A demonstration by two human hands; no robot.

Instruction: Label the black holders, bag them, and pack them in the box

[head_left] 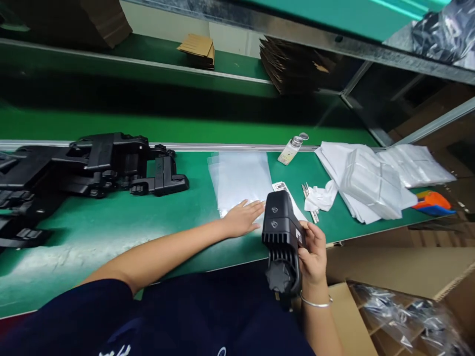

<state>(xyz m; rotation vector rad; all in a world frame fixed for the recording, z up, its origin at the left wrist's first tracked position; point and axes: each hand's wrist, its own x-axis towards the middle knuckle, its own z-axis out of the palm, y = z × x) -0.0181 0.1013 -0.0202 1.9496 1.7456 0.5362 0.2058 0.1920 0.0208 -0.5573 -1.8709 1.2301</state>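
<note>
My right hand point(314, 252) grips a black plastic device point(279, 212) with ribbed fins and a round star-shaped knob at its lower end, held above the table's front edge. A small white label shows on its side by my fingers. My left hand point(243, 218) lies flat with fingers stretched out on the lower edge of a stack of clear plastic bags point(243, 175). Partly behind the device is a white sheet of printed labels point(297, 205). What the device is for cannot be made out.
Several similar black devices point(107, 158) are piled at the left. Toward the right are a dispenser bottle point(290, 151), a white cloth point(321, 197) over thin metal tools, wrapped plastic bundles point(374, 180) and an orange-blue object point(433, 201). An open carton point(352, 316) with bagged parts stands lower right.
</note>
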